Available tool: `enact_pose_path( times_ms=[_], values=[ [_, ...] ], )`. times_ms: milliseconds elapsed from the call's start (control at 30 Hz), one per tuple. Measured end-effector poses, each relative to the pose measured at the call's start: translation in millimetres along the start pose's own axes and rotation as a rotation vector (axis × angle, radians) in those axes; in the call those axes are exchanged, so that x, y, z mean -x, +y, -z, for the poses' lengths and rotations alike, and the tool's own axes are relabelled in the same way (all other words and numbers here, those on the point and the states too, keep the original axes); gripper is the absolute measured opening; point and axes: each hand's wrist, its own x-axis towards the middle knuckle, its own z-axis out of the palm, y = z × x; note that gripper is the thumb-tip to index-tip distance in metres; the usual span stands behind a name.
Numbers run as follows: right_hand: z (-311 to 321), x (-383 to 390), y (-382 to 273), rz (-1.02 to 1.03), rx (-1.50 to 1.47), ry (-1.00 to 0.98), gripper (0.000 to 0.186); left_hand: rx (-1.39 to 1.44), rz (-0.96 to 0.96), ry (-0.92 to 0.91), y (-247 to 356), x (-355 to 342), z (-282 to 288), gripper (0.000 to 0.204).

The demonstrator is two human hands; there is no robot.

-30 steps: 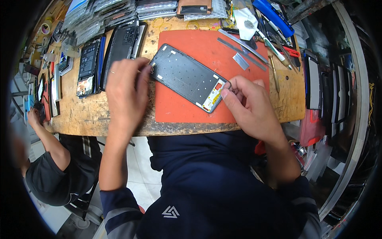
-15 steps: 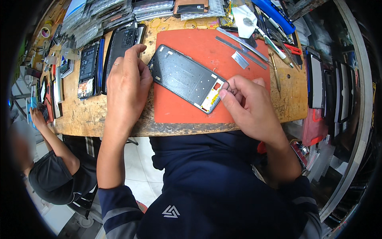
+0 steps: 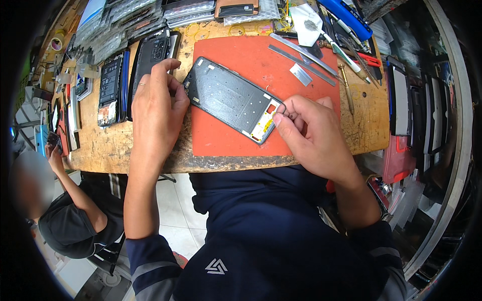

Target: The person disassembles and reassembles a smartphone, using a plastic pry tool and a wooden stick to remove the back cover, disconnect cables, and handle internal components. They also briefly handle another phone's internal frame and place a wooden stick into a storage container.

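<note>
A dark phone frame (image 3: 221,93) with small white pads and a white-and-yellow strip at its lower end lies diagonally over an orange mat (image 3: 216,145). My right hand (image 3: 314,138) pinches the frame's lower right corner between thumb and curled fingers. My left hand (image 3: 158,113) is at the upper left end, index finger raised and the others loosely curved; whether its thumb touches the frame I cannot make out. Metal strips (image 3: 300,75) lie on the mat's upper right, near a brass screwdriver (image 3: 346,90). Opened phones (image 3: 110,88) rest left of the mat.
The worn wooden bench (image 3: 366,140) carries bubble-wrap stacks (image 3: 110,25), a blue tool (image 3: 341,17) and tweezers. A co-worker's arm (image 3: 80,198) is at the left, holding a small dark item. A metal-rimmed glass case (image 3: 454,165) stands on the right.
My left index finger has lifted and the hand has shifted slightly left. The frame has moved a little left, still in my right hand's pinch. The co-worker's hand has shifted.
</note>
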Motion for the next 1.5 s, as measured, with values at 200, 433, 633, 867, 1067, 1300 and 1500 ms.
enact_pose_path(
  times_ms=[200, 433, 633, 867, 1067, 1300, 1500],
  values=[
    [0.8, -1.0, -2.5, -0.033, -0.009, -0.019, 0.01, 0.012, -0.037, 0.022, -0.7, 1.4, -1.8, 0.045],
    [-0.3, -23.4, -4.7, 0.115, 0.129, 0.063, 0.017, 0.066, -0.029, 0.031, -2.3, 2.1, -2.7, 0.045],
    [-15.6, -84.8, -9.5, 0.117, 0.097, -0.07, 0.022, 0.102, -0.011, 0.005, -7.5, 2.7, -4.2, 0.047],
    [-44.3, -146.9, -25.8, 0.181, 0.115, -0.112, 0.021, 0.126, -0.042, 0.033, -13.3, 3.8, -7.3, 0.049],
    [-49.5, -160.4, -30.3, 0.165, 0.167, -0.122, 0.02, 0.205, -0.031, 0.078, -13.1, 4.5, -11.2, 0.051],
    [-47.4, -158.7, -24.6, 0.206, 0.114, -0.191, 0.021, 0.222, -0.022, 0.099, -12.7, 5.3, -12.7, 0.051],
    [-49.8, -153.1, -21.1, 0.275, 0.112, -0.148, 0.019, 0.171, -0.029, 0.069, -12.5, 6.4, -10.3, 0.048]
  ],
)
